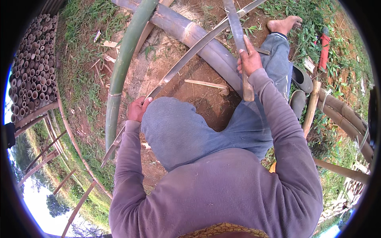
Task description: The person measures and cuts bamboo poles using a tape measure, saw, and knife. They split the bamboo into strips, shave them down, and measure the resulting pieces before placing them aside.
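My left hand [137, 108] is closed around a long, thin bamboo strip [190, 53] beside my bent knee. From the lower left, the strip slants up through that hand to the upper right. My right hand [250, 59] grips a machete by its wooden handle [248, 89], with the index finger laid along the base of the blade [235, 27]. The blade points away from me and crosses the strip near the top; whether they touch I cannot tell. Under the strip lies a thick grey bamboo pole [190, 33].
A green bamboo pole [126, 55] stands left of my left hand. A short split stick [206, 83] lies between my legs. On the right are dark shoes [302, 79], a red tubular object [324, 51] and bamboo rails [345, 119]. Many bamboo tubes [33, 75] are stacked far left.
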Motion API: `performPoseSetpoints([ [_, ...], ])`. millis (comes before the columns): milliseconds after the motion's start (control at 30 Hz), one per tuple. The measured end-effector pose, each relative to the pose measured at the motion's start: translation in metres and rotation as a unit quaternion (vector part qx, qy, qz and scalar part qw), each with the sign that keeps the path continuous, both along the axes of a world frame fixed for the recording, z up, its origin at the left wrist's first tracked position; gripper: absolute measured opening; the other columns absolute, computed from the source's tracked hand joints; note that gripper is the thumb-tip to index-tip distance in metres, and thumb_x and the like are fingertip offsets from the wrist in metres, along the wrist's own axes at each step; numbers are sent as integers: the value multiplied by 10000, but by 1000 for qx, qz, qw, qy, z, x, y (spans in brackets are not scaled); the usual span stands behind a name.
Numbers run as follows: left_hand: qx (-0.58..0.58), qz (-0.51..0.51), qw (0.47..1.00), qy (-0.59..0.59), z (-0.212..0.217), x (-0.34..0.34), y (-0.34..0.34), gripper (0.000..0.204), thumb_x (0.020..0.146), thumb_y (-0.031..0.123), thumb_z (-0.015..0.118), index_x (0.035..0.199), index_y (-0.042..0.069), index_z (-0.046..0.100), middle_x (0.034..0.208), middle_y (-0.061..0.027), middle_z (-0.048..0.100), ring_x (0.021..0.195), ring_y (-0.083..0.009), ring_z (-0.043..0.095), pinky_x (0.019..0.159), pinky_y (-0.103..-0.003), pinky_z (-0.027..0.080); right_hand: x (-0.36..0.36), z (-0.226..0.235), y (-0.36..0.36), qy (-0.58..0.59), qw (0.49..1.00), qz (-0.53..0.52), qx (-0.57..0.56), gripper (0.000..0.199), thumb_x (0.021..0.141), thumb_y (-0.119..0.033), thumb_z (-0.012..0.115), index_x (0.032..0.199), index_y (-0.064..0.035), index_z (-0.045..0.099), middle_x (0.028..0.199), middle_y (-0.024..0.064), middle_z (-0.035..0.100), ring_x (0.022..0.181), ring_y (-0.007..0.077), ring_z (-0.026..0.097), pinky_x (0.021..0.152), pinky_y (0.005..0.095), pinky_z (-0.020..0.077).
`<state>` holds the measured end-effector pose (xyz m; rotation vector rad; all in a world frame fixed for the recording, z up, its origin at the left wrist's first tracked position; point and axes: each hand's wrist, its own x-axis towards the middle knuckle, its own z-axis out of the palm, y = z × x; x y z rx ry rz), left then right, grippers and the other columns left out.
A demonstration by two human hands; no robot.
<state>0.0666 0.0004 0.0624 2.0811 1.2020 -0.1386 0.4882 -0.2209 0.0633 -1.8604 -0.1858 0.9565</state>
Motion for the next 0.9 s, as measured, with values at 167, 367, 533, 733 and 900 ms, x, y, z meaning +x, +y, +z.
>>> performPoseSetpoints([
  [167,-47,37,997,-42,-5,18,-5,439,971,395,708,814,-10,644,646,-99,582,629,-138,509,601,-372,445,-43,-21,-24,-29,980,196,23,610,1065,-160,498,1630,-298,313,689,55,592,521,124,568,477,308,512],
  [367,-26,-11,999,-33,6,65,3,474,976,451,678,838,-2,658,689,-142,621,633,-220,556,629,-409,463,-70,-24,-28,-46,980,179,67,616,1043,-124,483,1624,-274,347,679,37,565,546,117,562,525,315,526],
  [533,-4,-42,999,-26,13,112,-4,481,984,490,639,939,15,696,755,-192,666,690,-333,633,697,-460,494,-67,-8,-19,38,994,92,36,621,1036,-130,501,1623,-264,349,680,38,559,531,127,551,505,315,506],
  [733,7,-61,998,-3,2,115,5,487,977,485,649,1129,26,709,889,-215,709,804,-348,692,765,-464,517,-57,-2,-23,12,991,132,19,627,1041,-139,491,1627,-296,331,657,43,564,504,131,552,490,305,506],
  [900,-75,-91,993,-21,28,69,22,517,967,483,685,1166,6,689,909,-150,731,834,-277,700,797,-431,540,-22,-1,-23,8,998,66,-8,623,1040,-157,494,1619,-329,341,668,46,566,513,142,568,476,319,508],
])
